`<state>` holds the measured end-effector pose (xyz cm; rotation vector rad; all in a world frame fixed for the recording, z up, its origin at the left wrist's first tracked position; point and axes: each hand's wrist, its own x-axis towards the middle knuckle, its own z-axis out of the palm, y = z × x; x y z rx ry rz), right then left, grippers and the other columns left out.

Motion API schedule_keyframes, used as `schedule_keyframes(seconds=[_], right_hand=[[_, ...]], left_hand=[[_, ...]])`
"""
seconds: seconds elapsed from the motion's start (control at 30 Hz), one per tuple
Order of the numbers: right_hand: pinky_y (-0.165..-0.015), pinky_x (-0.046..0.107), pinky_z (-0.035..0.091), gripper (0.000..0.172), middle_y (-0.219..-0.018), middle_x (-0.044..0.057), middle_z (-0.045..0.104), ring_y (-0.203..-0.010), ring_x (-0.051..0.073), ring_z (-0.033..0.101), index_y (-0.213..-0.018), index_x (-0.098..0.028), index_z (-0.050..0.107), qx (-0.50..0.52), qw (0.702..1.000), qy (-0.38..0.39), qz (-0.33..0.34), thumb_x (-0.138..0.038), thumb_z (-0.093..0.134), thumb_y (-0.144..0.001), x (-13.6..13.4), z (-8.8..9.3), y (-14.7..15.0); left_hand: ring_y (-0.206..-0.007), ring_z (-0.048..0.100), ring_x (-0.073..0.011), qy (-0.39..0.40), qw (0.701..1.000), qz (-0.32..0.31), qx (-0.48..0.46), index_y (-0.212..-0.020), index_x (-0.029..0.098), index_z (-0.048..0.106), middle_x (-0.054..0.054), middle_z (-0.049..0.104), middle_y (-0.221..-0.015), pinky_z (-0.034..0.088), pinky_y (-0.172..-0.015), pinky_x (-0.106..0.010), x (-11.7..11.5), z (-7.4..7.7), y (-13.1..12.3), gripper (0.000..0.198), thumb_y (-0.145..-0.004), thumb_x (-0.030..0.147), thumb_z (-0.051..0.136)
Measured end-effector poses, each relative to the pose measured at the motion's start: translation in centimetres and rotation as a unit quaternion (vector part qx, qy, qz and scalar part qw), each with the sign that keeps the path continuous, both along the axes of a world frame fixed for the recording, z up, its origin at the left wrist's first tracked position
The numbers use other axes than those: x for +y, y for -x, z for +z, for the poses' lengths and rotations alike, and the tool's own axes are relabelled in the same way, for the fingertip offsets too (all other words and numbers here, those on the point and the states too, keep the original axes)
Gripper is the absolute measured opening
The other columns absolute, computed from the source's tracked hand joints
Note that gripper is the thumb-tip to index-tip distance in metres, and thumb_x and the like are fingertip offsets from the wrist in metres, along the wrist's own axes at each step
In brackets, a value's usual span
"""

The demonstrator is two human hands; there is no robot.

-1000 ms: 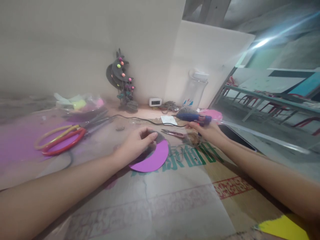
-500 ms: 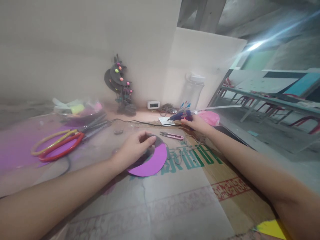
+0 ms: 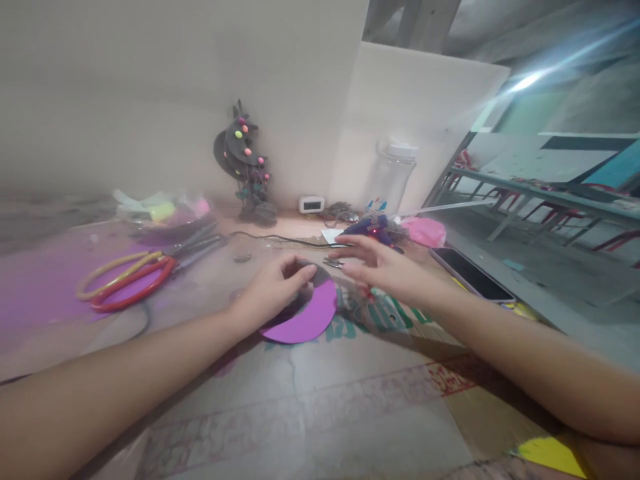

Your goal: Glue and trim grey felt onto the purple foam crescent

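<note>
My left hand (image 3: 280, 283) grips a crescent cut-out, its thumb pressed on the dark grey upper part; the purple part (image 3: 305, 320) curves out below. My right hand (image 3: 375, 267) hovers to the right of the crescent, fingers apart and holding nothing. Behind it a dark blue glue gun (image 3: 377, 228) with a small red light rests on the tabletop. Thread snips (image 3: 333, 263) lie beneath my right fingers, mostly hidden by them.
Scissors (image 3: 135, 283) with red and yellow handles lie at left. Along the back stand a dark crescent ornament (image 3: 245, 163), a small clock (image 3: 311, 204) and a clear bottle (image 3: 393, 177). A phone (image 3: 473, 275) and a pink bundle (image 3: 424, 231) are at right.
My right hand has let go of the glue gun and come back toward the crescent. My left hand keeps its grip on the crescent. The view has shifted slightly.
</note>
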<state>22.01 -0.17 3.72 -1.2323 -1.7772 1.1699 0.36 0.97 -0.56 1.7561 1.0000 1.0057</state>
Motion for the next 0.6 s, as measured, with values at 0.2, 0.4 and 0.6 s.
schedule_keyframes(seconds=[0.2,0.4,0.6], right_hand=[[-0.03,0.017,0.037,0.065,-0.082,-0.003,0.065,-0.036,0.005,0.048,-0.138,-0.026,0.038,0.086,0.984,0.157,0.007,-0.016,0.064,-0.079,-1.1,-2.3,1.4],[-0.037,0.019,0.041,0.035,-0.057,-0.008,0.053,-0.039,0.007,0.047,-0.12,-0.018,0.055,0.018,0.995,0.097,-0.007,-0.021,0.056,-0.085,0.5,-3.3,0.8],[-0.057,0.024,0.042,0.015,-0.069,0.0,0.064,-0.061,0.011,0.054,-0.081,-0.016,0.067,-0.121,0.976,-0.174,-0.045,-0.029,0.06,-0.084,0.6,-3.4,0.5]], left_hand=[[-0.066,0.06,-0.0159,-0.012,1.0,0.013,-0.011,-0.093,0.017,0.06,0.001,0.064,-0.069,0.045,-0.068,-0.028,-0.2,0.3,0.0,0.022,-0.087,0.037,0.056],[-0.066,0.061,-0.016,-0.005,1.0,0.002,0.001,-0.09,0.018,0.06,0.0,0.066,-0.068,0.045,-0.068,-0.028,0.0,0.1,0.0,0.02,-0.088,0.037,0.055],[-0.056,0.058,-0.0155,0.033,0.999,-0.001,0.038,-0.083,0.019,0.061,-0.002,0.068,-0.069,0.041,-0.052,-0.025,0.2,-0.2,0.1,0.024,-0.086,0.042,0.055]])
